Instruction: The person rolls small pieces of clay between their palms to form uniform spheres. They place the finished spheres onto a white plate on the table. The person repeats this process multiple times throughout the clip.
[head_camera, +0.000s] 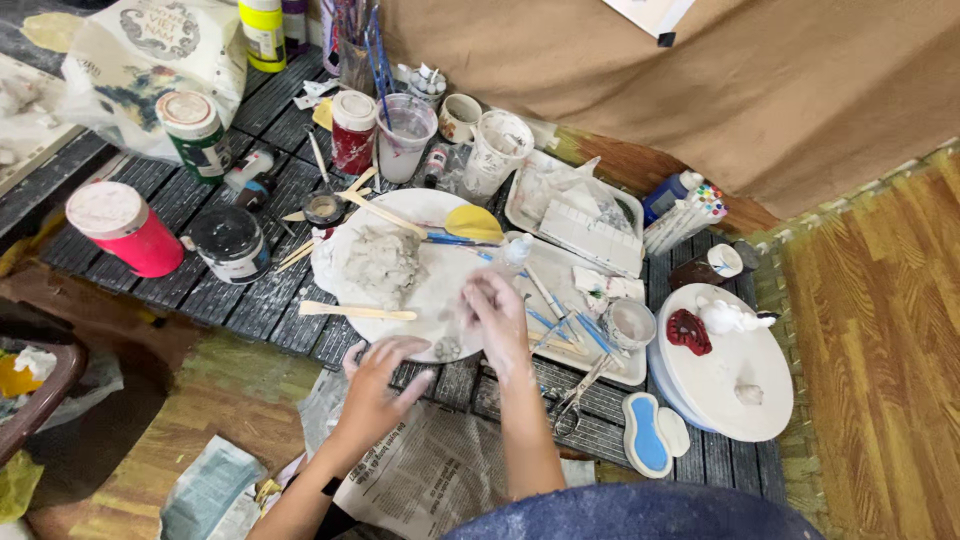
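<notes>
Both hands spread at round board's near edge, clay lump beyond.

pink jar | grey clay | yellow palette knife | blue sponge | brown cloth

A round board lay in the middle of the counter. A lump of clay sat on the board, with a wooden stick in front of it. Both hands, left and right, were at the board's near edge. Jars and cups stood behind the board. A tray of tools lay to its right. A plate lay near the counter's right edge.
</notes>
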